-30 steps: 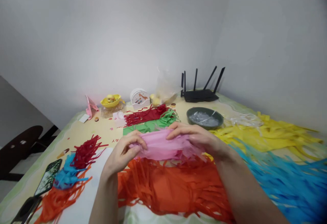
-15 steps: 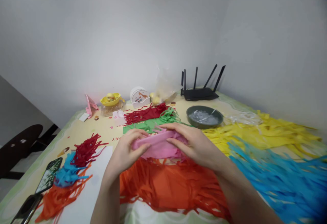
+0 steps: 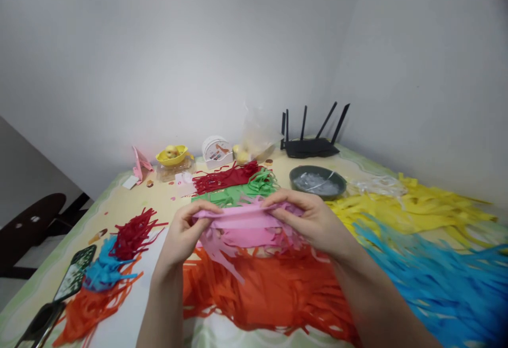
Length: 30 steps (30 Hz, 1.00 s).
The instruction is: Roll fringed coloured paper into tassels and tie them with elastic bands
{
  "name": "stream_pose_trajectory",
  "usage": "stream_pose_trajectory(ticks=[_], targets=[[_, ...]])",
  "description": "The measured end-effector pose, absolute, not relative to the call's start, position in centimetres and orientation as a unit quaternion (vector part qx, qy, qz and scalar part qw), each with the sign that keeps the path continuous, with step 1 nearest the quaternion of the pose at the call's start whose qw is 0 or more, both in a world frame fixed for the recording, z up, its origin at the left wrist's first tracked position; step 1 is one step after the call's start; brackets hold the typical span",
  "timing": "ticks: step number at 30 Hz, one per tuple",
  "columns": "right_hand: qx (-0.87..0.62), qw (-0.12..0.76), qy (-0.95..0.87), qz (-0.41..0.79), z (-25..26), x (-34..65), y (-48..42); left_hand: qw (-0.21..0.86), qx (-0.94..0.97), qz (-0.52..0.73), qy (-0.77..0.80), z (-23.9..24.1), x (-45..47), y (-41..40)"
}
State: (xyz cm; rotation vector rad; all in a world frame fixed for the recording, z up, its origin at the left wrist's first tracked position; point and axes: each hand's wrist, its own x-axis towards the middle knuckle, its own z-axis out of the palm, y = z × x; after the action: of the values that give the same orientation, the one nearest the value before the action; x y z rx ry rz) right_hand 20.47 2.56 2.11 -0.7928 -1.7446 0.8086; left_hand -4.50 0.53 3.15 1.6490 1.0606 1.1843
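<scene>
Both my hands hold a pink fringed paper sheet above the table. My left hand pinches its left end with thumb and fingers closed. My right hand grips the right end, fingers curled over the top edge. Pink strips hang down from the sheet, one long strip dangling toward the left. Right below lies a large orange fringed paper sheet on the table.
Blue fringed paper and yellow fringed paper lie at the right. Green paper and red paper lie behind. A dark bowl, a black router, a phone and small fringe bundles sit around.
The pink sheet was bunched between my hands; now it is opened out wider, its strips hanging down. My hands moved slightly apart.
</scene>
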Motion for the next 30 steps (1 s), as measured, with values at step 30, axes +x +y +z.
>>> stream_pose_trajectory(ticks=[30], targets=[[-0.374,0.489,-0.715,0.33,2.3,20.4,1.7,0.34,0.695,0.466,0.429,3.4,-2.9,0.0]])
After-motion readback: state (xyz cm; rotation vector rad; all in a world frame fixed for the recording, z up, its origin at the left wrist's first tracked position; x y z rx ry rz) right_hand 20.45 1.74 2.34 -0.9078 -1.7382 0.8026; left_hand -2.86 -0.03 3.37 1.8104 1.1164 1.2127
